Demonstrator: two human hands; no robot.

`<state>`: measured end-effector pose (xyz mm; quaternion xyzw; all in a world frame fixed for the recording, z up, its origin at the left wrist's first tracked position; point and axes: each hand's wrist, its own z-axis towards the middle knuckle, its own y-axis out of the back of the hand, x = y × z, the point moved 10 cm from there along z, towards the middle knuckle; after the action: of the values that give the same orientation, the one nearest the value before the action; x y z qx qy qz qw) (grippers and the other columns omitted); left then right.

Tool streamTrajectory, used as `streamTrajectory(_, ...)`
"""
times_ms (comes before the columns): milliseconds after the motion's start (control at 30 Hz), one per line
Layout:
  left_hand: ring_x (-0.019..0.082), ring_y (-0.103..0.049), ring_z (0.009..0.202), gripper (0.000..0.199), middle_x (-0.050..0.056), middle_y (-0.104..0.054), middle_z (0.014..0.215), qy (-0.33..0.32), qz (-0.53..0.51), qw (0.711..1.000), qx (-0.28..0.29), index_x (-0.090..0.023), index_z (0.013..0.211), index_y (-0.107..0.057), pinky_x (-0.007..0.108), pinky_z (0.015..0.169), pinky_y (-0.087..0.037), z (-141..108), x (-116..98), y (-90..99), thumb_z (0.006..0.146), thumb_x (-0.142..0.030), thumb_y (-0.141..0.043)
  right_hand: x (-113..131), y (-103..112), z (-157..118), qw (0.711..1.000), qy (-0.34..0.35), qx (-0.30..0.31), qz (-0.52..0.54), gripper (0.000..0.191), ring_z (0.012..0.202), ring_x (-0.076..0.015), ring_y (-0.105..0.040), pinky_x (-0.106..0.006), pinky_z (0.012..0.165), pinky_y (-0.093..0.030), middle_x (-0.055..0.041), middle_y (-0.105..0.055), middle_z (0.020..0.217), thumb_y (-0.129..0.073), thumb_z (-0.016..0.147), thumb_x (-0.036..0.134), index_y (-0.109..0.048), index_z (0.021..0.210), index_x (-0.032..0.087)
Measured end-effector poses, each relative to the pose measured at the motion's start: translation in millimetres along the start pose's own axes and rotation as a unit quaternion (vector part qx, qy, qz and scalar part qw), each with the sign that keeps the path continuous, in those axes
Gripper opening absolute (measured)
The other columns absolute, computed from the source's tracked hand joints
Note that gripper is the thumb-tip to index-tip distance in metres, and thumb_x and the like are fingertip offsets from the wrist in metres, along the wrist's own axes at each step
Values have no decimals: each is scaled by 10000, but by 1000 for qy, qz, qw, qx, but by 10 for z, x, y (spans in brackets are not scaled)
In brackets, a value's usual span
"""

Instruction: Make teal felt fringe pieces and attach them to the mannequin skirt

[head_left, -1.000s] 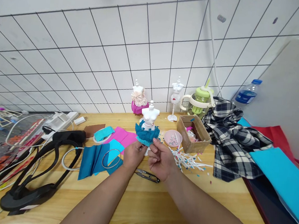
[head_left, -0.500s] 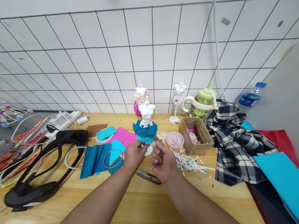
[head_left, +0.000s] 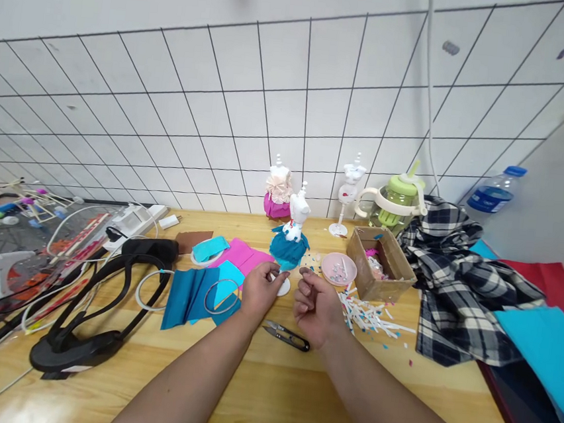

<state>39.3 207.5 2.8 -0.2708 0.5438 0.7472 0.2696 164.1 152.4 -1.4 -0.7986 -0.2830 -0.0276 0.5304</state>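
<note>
A small white dress-form mannequin [head_left: 300,208] wears a ruffled teal skirt [head_left: 288,249] of crepe-like material, with a lighter teal layer at the hem. Its round white base [head_left: 283,287] rests on the table. My left hand [head_left: 260,294] is closed at the near left side of that base, thumb and fingertips at its edge. Just right of the base, my right hand [head_left: 318,310] has its fingers curled and thumb against the index finger; anything between them is too small to see. Black thread snips [head_left: 287,336] lie on the table below, between my hands.
Behind stand a dressed mannequin [head_left: 278,188] and a bare one [head_left: 348,191]. At right are a pink dish [head_left: 338,269], a cardboard box [head_left: 381,264], paper strips [head_left: 372,315] and a plaid cloth [head_left: 468,289]. Left lie teal sheets [head_left: 188,299], a hoop [head_left: 222,297] and a black headset frame [head_left: 84,345].
The mannequin has turned on its base, now facing more to the left, and its skirt hangs lower. My right fingers have moved away from the skirt. The whole view has shifted slightly.
</note>
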Motion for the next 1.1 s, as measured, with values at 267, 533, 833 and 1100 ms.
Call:
streamTrajectory(267,119,-539,586,241,-21,-592,629,-6,-34,999,2,-185,727,-613,219,561,-393,-16,-13,-11,762,-423,-636,-29,-131,-87,997,0,36,-64,256,350,-19,-226,-115,340,-199,125,-380,448,-673,696,213,-597,940,196)
streamTrajectory(533,120,-540,614,199,-21,-595,648,2,-58,998,-7,-186,704,-582,221,582,-404,-11,40,-3,741,-373,-640,-127,-38,4,991,-5,32,-128,258,363,-34,-187,-143,357,-172,131,-349,456,-639,674,238,-593,925,202)
streamTrajectory(833,154,-642,697,238,20,-716,752,65,-104,992,-15,-178,779,-678,227,609,-462,87,297,-58,738,-411,-656,-339,-414,-247,544,310,180,-759,203,646,-140,-548,-254,599,-323,-15,-660,729,-487,828,176,-676,900,200)
streamTrajectory(1100,189,-689,787,299,58,-757,869,63,-95,993,25,-170,900,-707,247,646,-490,109,315,-151,831,-425,-565,-794,-456,-525,289,341,298,-843,115,610,-146,-537,-274,520,-259,-43,-662,752,-489,850,179,-599,884,183)
